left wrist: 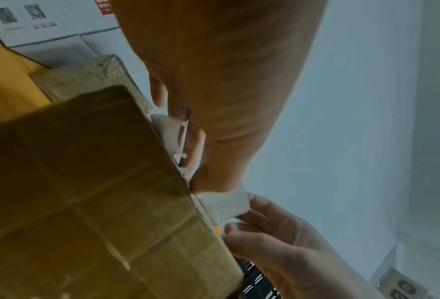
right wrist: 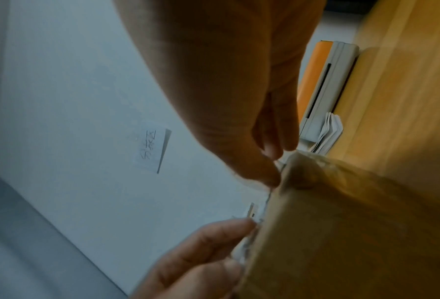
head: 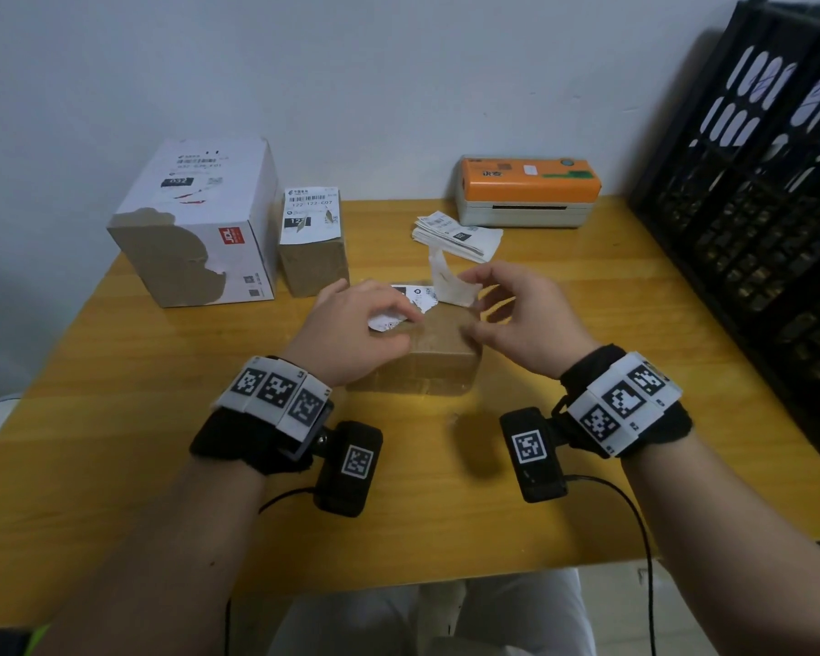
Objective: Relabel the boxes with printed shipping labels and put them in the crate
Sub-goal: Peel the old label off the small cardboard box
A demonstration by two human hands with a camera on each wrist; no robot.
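Observation:
A small brown box [head: 439,357] lies on the table in front of me with a torn old label [head: 417,295] on its top. My left hand [head: 410,319] curls over the box top and pinches a ragged piece of that label. My right hand [head: 472,295] pinches a peeled white strip [head: 448,277] that stands up from the box's far edge. In the left wrist view the strip [left wrist: 226,204] runs from the box [left wrist: 85,202] to the right hand's fingertips [left wrist: 241,222]. The black crate [head: 753,205] stands at the right.
A large white box [head: 195,224] and a small labelled brown box [head: 311,243] stand at the back left. An orange-topped label printer [head: 526,189] sits against the wall with a stack of printed labels [head: 458,234] in front. The wooden table [head: 114,466] ends close to me.

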